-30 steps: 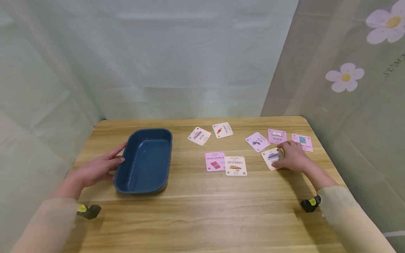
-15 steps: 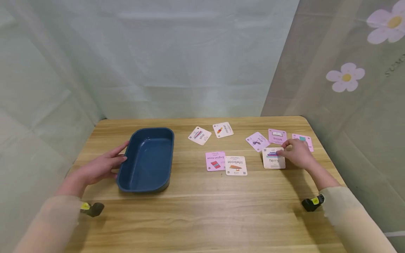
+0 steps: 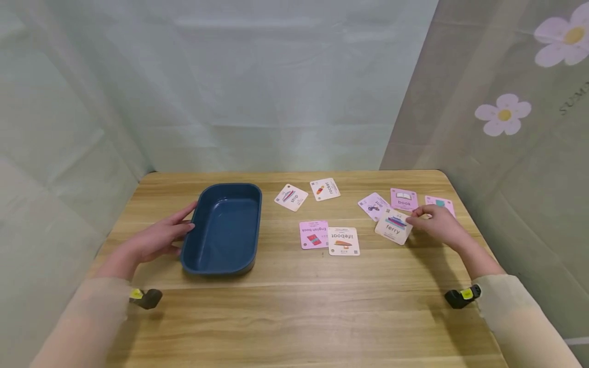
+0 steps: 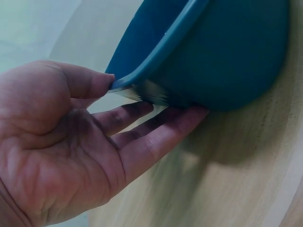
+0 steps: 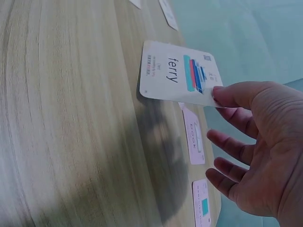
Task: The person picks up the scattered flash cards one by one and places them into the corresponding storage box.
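Note:
My right hand (image 3: 439, 225) pinches a cream flashcard marked "ferry" (image 3: 392, 228) by one corner between thumb and forefinger. In the right wrist view this ferry card (image 5: 175, 75) is lifted and tilted over the table, its picture facing up, while the other fingers of my right hand (image 5: 270, 146) are spread loosely. At the left, my left hand (image 3: 158, 237) touches the outer side of a dark blue rectangular basin (image 3: 187, 260). The left wrist view shows the thumb tip at the basin's rim and extended fingers (image 4: 156, 146) against its outer wall.
Around the ferry card lie flashcards: ant (image 3: 374, 206), book (image 3: 404, 198) and another pink card (image 3: 440, 203). The English book card (image 3: 313, 236) is partly under the lifeboat card (image 3: 343, 248). Ship (image 3: 291, 198) and rocket (image 3: 324, 189) cards lie near the wooden table's (image 3: 299, 317) back edge.
The basin has slid right and slightly back along with my left hand. My right hand has picked up the ferry card from the table and turned it a little.

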